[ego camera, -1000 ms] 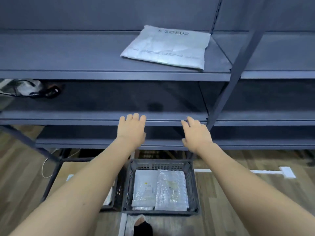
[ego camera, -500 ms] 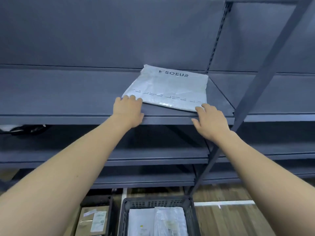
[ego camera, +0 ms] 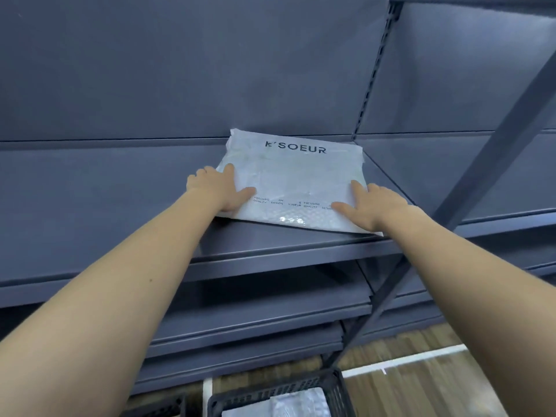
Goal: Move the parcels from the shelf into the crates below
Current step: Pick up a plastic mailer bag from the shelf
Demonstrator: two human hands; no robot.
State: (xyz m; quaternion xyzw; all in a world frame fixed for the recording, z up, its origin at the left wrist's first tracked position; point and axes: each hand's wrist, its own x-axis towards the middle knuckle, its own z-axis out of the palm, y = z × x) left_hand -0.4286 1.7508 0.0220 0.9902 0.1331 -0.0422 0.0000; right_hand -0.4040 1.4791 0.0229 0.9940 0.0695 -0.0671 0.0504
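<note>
Left hand (ego camera: 219,188): arm stretched up to shelf (ego camera: 120,212), palm flat on parcel's left edge, fingers straight, thumb spread across lower face. Half second ago it rested on shelf lip, short of parcel. Parcel (ego camera: 296,179): white bubble mailer lying flat on upper shelf, right of centre, printed top edge far, near edge by shelf front; roughly square, long axis unclear. Right hand (ego camera: 373,203): fingers extended, pressing near-right corner, now further onto parcel. Crate (ego camera: 337,386) below, near, holds parcels.
</note>
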